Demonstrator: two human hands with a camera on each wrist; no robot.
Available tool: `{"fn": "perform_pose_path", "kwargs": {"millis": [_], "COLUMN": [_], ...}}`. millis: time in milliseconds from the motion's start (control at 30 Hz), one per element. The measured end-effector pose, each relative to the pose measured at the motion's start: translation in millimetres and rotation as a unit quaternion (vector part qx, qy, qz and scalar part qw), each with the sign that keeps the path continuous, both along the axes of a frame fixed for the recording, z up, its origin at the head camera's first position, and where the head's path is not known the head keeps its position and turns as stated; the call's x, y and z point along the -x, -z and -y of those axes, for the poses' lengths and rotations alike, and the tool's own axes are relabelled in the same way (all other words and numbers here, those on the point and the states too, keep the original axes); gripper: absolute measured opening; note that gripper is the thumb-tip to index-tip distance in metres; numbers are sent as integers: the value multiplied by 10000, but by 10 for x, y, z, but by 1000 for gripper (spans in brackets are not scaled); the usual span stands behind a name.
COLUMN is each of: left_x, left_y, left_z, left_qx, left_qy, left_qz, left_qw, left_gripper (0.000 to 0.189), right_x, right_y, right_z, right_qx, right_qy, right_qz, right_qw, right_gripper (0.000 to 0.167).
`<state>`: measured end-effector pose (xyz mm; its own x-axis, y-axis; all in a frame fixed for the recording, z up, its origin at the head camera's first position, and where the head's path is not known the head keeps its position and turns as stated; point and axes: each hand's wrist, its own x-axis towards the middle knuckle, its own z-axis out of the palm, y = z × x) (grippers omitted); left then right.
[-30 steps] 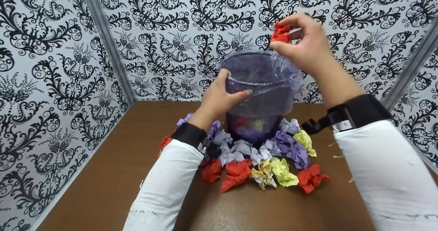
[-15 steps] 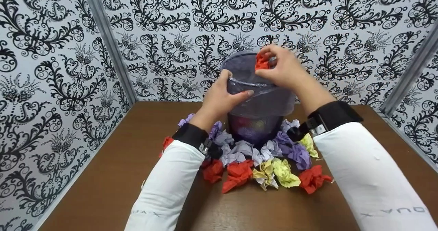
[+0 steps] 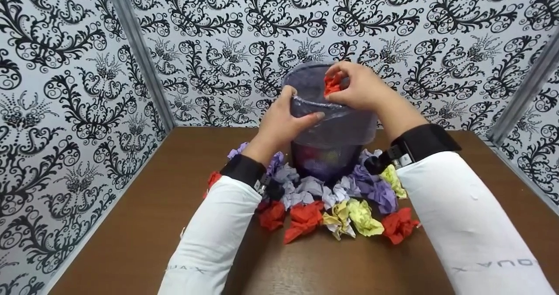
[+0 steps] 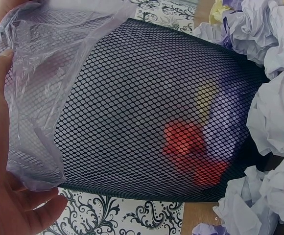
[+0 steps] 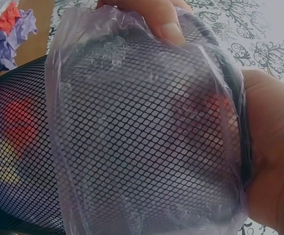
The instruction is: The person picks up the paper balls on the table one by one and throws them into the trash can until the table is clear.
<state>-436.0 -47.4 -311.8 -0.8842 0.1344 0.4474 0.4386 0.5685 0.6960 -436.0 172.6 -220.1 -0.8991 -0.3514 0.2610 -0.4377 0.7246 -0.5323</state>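
A dark mesh waste bin (image 3: 321, 161) stands on the table, lined with a thin purple plastic bag (image 3: 345, 129) folded over its rim. My left hand (image 3: 281, 122) grips the near left rim, thumb outside over the bag. At the bin's mouth my right hand (image 3: 360, 87) pinches a crumpled red paper ball (image 3: 332, 85) just inside the opening. Through the mesh in the left wrist view, red paper (image 4: 183, 139), yellow paper (image 4: 205, 100) and purple paper (image 4: 223, 125) show near the bottom. In the right wrist view the held ball is blurred behind the mesh and bag.
Crumpled paper balls lie around the bin's base: several grey ones (image 3: 310, 185), purple ones (image 3: 382, 196), yellow ones (image 3: 364, 218) and red ones (image 3: 303, 220). The brown table (image 3: 174, 225) meets patterned walls (image 3: 209, 67) at the back and left.
My right hand has come down and left with the red paper ball, from above the bin's right side into its mouth. The left hand stays on the rim.
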Motion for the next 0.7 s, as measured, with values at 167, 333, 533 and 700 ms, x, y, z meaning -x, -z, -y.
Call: {"fn": "perform_pose_path", "kwargs": {"millis": [167, 333, 533, 700], "left_x": [4, 18, 9, -15], "left_y": [4, -13, -30, -18], "left_z": [-2, 0, -3, 0], "left_qx": [-53, -38, -9, -107], "left_qy": [25, 52, 38, 116], "left_qz": [-44, -8, 44, 113], "left_qw": [10000, 10000, 10000, 9998], "left_gripper": [79, 78, 76, 76], "right_x": [-8, -36, -50, -136], "right_y": [1, 43, 131, 260], "right_z": [-10, -21, -32, -79], "right_qx": [-24, 174, 633, 1176], "right_qy": [93, 184, 115, -50], "right_qz": [39, -190, -952, -1716], "right_qw": [9999, 9995, 9934, 9781], "right_gripper": [67, 61, 52, 51]}}
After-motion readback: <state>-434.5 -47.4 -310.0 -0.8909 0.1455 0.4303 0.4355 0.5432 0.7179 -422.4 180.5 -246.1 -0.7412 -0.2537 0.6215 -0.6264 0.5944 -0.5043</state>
